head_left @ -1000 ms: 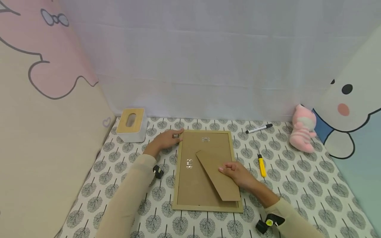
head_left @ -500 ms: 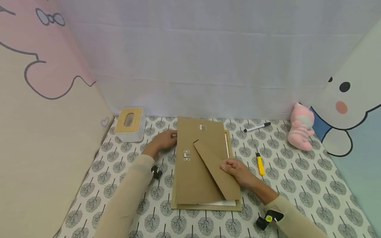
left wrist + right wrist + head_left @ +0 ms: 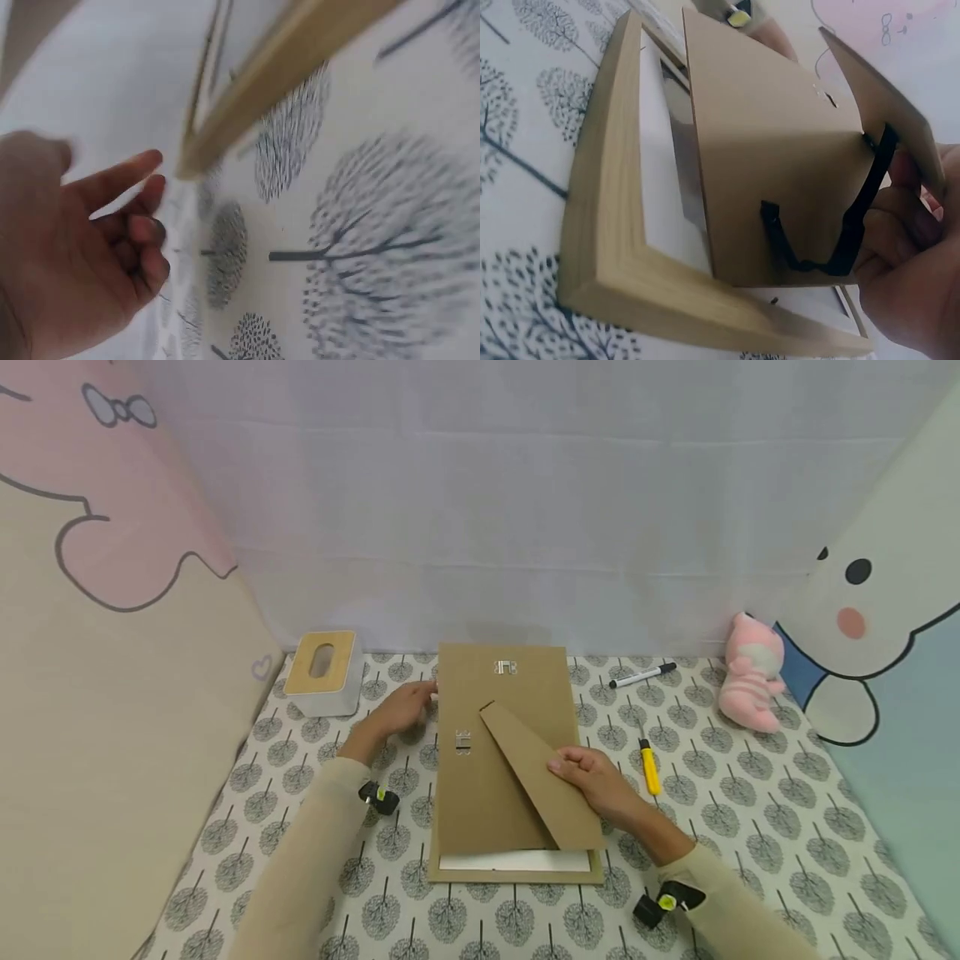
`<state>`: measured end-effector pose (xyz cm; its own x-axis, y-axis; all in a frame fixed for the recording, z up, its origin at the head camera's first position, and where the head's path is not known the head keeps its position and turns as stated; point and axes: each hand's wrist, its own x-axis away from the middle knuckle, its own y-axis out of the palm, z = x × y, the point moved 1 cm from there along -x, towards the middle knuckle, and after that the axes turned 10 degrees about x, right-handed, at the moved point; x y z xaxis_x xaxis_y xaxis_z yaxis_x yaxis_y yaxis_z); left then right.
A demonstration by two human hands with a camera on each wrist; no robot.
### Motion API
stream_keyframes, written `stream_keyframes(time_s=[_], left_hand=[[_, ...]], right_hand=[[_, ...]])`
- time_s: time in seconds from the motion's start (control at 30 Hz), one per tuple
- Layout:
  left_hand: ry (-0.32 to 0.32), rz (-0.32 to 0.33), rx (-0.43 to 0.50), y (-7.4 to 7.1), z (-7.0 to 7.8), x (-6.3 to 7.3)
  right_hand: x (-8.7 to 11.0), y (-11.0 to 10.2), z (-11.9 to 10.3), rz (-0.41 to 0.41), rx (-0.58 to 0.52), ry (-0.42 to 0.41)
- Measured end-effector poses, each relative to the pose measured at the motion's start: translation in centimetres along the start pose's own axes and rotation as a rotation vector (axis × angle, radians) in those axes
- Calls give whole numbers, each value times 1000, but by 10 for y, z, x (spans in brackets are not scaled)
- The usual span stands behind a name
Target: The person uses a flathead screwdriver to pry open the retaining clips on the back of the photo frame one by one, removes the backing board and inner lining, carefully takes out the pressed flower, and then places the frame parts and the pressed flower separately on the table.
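Note:
My right hand [image 3: 598,781] pinches the stand leg [image 3: 540,772] of a brown picture frame backing board [image 3: 480,810]. In the right wrist view, a black ribbon [image 3: 832,266] links the leg to the board. Metal hangers [image 3: 506,667] are fixed on the board's back. The board is raised over the wooden picture frame [image 3: 517,875], whose lower rim and a white sheet [image 3: 480,862] show below it. My left hand [image 3: 405,706] is beside the board's upper left edge; the left wrist view shows its fingers loosely bent, holding nothing, just off the frame's corner [image 3: 191,161].
A tissue box [image 3: 322,672] with a wooden lid stands at the back left. To the right lie a yellow-handled screwdriver [image 3: 649,767] and a marker [image 3: 642,676]. A pink plush toy [image 3: 752,672] sits at the back right corner, by the wall cloth. Tree-patterned cloth [image 3: 390,893] covers the table.
The backing board has come up out of the picture frame and moved toward the back, held by its leg in my right hand. My left hand has left the frame's edge and shifted left.

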<state>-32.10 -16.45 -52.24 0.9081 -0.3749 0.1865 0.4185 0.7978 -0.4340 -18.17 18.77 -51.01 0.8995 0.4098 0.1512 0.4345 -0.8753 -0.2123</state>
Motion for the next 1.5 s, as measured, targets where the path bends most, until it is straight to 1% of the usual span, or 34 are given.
stream_keyframes(time_s=[0.03,0.07,0.1,0.17,0.23,0.27,0.3,0.4,0.5,0.6,0.63,0.67,0.73,0.83,0.87,0.93,0.97,1.07,1.2,1.27,1.37,1.5], left_hand=[[9,1,71,-1,2,7],[19,-13,138,-1,4,14],[32,-43,191,0,7,22],[50,-135,291,4,12,38],[76,-228,320,8,16,52],[90,-251,321,11,18,58],[103,-251,313,13,20,64],[126,-200,318,15,23,76],[131,-141,366,12,22,87],[131,-106,416,3,16,100],[128,-95,421,-2,14,104],[122,-84,425,-8,11,108],[94,-67,438,-20,3,115],[34,-59,427,-40,-8,125],[14,-63,420,-45,-12,129],[-25,-76,387,-54,-20,139],[-43,-83,371,-57,-23,145],[-85,-107,330,-63,-34,165],[-124,-104,327,-68,-48,191],[-141,-93,339,-72,-55,203],[-193,-64,340,-78,-65,217],[-259,-16,336,-87,-82,229]], right_hand=[[-1,1,-1,6,1,2],[-1,2,-2,12,5,5],[-1,3,-3,20,7,7],[-2,4,-5,38,8,5],[-2,5,-9,56,2,8],[-1,5,-11,65,-2,15],[-1,6,-14,71,-9,22],[3,6,-23,102,11,31],[10,2,-29,166,59,-10],[20,-7,-29,259,154,-55],[24,-10,-27,284,190,-49],[28,-14,-25,301,234,-27],[35,-20,-17,294,346,48],[44,-23,-1,233,548,164],[46,-23,5,204,602,184],[48,-21,15,166,684,190],[49,-20,19,153,699,186],[49,-18,24,126,677,168],[48,-17,20,106,631,170],[46,-18,18,91,619,173],[44,-20,16,61,612,171],[41,-23,14,12,593,131]])
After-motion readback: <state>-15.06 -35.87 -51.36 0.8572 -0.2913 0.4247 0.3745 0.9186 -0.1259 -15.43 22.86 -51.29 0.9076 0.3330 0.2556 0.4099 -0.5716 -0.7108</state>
